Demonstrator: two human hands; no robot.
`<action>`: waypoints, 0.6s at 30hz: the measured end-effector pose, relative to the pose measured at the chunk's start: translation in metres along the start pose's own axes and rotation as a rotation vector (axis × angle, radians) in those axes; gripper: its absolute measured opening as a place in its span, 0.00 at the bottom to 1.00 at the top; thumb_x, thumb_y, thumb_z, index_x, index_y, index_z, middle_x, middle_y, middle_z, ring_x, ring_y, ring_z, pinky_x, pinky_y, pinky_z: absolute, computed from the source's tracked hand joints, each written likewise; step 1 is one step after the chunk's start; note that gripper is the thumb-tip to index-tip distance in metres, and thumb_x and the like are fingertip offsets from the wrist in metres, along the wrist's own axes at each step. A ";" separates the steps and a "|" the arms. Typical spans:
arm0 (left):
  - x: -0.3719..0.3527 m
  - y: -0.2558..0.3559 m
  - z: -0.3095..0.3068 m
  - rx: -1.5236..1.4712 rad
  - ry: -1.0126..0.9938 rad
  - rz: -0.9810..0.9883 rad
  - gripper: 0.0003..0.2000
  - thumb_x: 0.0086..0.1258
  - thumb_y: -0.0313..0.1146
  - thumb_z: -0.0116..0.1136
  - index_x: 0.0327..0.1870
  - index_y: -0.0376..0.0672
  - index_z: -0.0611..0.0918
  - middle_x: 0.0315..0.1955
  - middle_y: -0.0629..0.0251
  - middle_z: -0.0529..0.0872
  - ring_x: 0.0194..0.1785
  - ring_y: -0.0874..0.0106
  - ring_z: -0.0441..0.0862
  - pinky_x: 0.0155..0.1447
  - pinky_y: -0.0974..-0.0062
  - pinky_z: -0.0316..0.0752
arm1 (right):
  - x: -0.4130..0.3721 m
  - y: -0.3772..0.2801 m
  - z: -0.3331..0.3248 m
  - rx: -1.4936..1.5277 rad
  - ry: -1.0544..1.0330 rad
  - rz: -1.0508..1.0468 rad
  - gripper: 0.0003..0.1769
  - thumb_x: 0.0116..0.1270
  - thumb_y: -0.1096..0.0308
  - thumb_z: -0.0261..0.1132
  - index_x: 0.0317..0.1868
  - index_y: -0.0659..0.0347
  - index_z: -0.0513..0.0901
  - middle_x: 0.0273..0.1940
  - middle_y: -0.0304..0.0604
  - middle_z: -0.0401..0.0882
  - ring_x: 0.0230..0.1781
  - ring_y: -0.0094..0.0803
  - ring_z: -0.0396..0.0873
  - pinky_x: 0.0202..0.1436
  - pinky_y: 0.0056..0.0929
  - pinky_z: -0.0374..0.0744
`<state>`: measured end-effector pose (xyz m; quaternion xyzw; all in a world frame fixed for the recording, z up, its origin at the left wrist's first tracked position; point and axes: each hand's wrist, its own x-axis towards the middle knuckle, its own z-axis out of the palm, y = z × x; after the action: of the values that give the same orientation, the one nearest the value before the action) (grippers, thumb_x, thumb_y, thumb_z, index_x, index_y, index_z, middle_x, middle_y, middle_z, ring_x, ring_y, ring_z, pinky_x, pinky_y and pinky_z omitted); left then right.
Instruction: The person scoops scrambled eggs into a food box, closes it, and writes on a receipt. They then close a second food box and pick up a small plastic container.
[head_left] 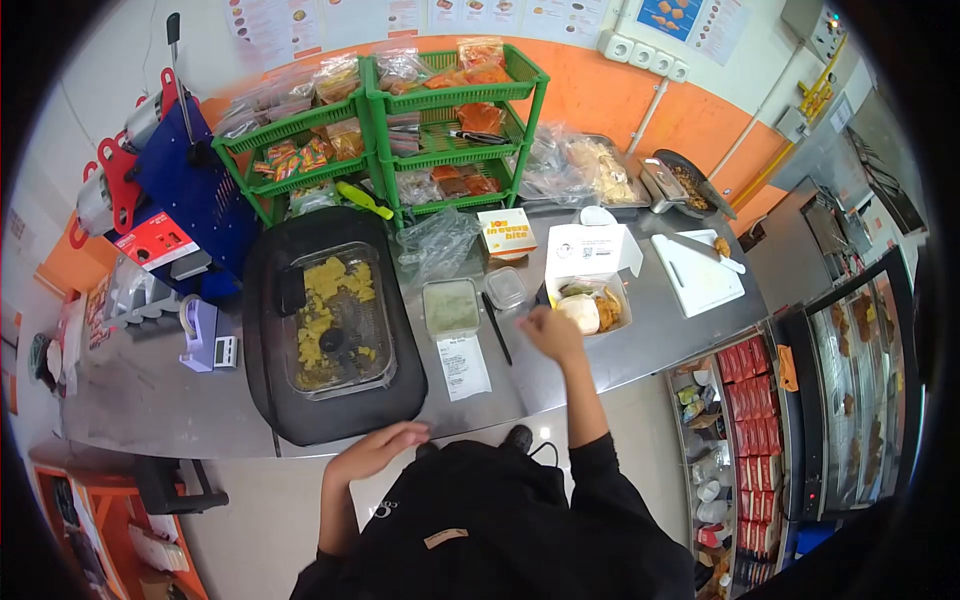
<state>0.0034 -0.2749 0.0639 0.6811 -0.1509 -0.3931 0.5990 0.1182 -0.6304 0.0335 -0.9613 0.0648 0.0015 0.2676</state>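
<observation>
My right hand [552, 334] is over the counter at the near left corner of an open white food box [593, 255]. Its fingers are curled closed, and anything inside them is hidden. In the box lie a white mound that looks like rice [580, 313] and some brown fried food [607, 308]. My left hand [385, 448] is by the counter's front edge, fingers stretched out and holding nothing. Just beyond it stands a black warmer-like unit [405, 390] with a clear tray of yellow food [335, 290]. Between the hands lie a receipt [463, 368] and a dark slim utensil [497, 328].
A pale-filled container [451, 308], a small clear tub [505, 288] and a printed carton [507, 232] stand mid-counter. Green basket racks [450, 100] rise behind. At right, a knife [705, 250] rests on a white cutting board [690, 283]; a glass display case [855, 380] stands beyond.
</observation>
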 end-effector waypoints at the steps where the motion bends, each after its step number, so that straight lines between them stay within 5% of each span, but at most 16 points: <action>1: 0.012 0.024 0.001 -0.004 -0.026 0.043 0.21 0.77 0.44 0.41 0.61 0.37 0.70 0.52 0.60 0.79 0.59 0.73 0.73 0.64 0.75 0.64 | 0.005 0.002 -0.021 0.033 0.134 -0.027 0.19 0.57 0.49 0.67 0.32 0.57 0.83 0.26 0.49 0.82 0.28 0.43 0.81 0.32 0.39 0.76; 4: 0.065 0.080 0.002 -0.020 -0.027 0.253 0.20 0.76 0.41 0.43 0.62 0.37 0.70 0.53 0.62 0.78 0.59 0.74 0.73 0.65 0.73 0.64 | 0.024 0.014 -0.096 0.053 0.452 0.144 0.16 0.56 0.53 0.69 0.32 0.58 0.82 0.25 0.45 0.80 0.28 0.38 0.80 0.30 0.37 0.73; 7: 0.142 0.138 0.012 0.091 0.185 0.418 0.21 0.74 0.40 0.48 0.63 0.39 0.69 0.57 0.63 0.75 0.59 0.73 0.72 0.65 0.73 0.64 | 0.071 0.089 -0.124 0.085 0.699 -0.012 0.25 0.57 0.51 0.69 0.46 0.61 0.79 0.35 0.49 0.80 0.34 0.41 0.80 0.37 0.34 0.76; 9: 0.220 0.156 0.019 0.080 0.304 0.478 0.26 0.71 0.41 0.53 0.65 0.38 0.64 0.59 0.56 0.71 0.60 0.71 0.72 0.65 0.71 0.64 | 0.106 0.141 -0.123 -0.352 0.775 -0.066 0.39 0.57 0.52 0.69 0.61 0.68 0.67 0.48 0.57 0.76 0.43 0.45 0.78 0.48 0.31 0.75; 10: 0.263 0.159 0.033 0.055 0.450 0.459 0.28 0.69 0.41 0.55 0.66 0.37 0.62 0.60 0.54 0.71 0.59 0.69 0.73 0.63 0.70 0.66 | 0.119 0.157 -0.125 -0.334 0.759 -0.075 0.39 0.57 0.52 0.69 0.61 0.68 0.67 0.48 0.57 0.76 0.43 0.45 0.78 0.48 0.31 0.75; 11: 0.307 0.156 0.048 0.034 0.596 0.441 0.31 0.68 0.41 0.57 0.66 0.36 0.61 0.60 0.51 0.70 0.58 0.66 0.73 0.62 0.68 0.67 | 0.131 0.169 -0.127 -0.073 0.497 -0.097 0.42 0.58 0.53 0.69 0.64 0.70 0.61 0.51 0.61 0.73 0.47 0.45 0.77 0.52 0.32 0.74; 12: 0.363 0.132 0.056 0.373 0.828 0.472 0.31 0.66 0.38 0.58 0.67 0.35 0.60 0.59 0.49 0.71 0.57 0.62 0.74 0.59 0.66 0.70 | 0.141 0.178 -0.128 0.180 0.232 -0.119 0.45 0.59 0.54 0.68 0.67 0.72 0.56 0.55 0.65 0.70 0.50 0.46 0.76 0.56 0.32 0.72; 13: 0.402 0.113 0.059 0.720 1.048 0.490 0.32 0.65 0.36 0.58 0.67 0.33 0.59 0.57 0.47 0.73 0.57 0.59 0.75 0.57 0.64 0.72 | 0.151 0.187 -0.126 0.192 0.219 -0.135 0.45 0.59 0.54 0.68 0.67 0.72 0.56 0.55 0.65 0.70 0.50 0.46 0.76 0.56 0.32 0.72; 15: 0.403 0.129 0.075 0.623 1.059 0.365 0.31 0.65 0.33 0.56 0.67 0.34 0.59 0.53 0.45 0.75 0.55 0.55 0.76 0.54 0.63 0.73 | 0.166 0.204 -0.117 0.470 0.054 -0.257 0.33 0.64 0.59 0.64 0.64 0.69 0.65 0.53 0.58 0.75 0.47 0.38 0.78 0.52 0.31 0.74; 18: 0.394 0.126 0.084 0.456 1.042 0.266 0.28 0.65 0.30 0.53 0.66 0.36 0.62 0.46 0.42 0.79 0.50 0.50 0.78 0.50 0.60 0.74 | 0.157 0.208 -0.139 0.360 -0.134 -0.291 0.21 0.68 0.66 0.59 0.58 0.67 0.73 0.46 0.48 0.80 0.42 0.31 0.78 0.47 0.28 0.75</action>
<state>0.2305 -0.6300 0.0439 0.8716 -0.0014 0.1149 0.4766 0.2429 -0.8978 0.0403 -0.8951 -0.0933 0.0152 0.4358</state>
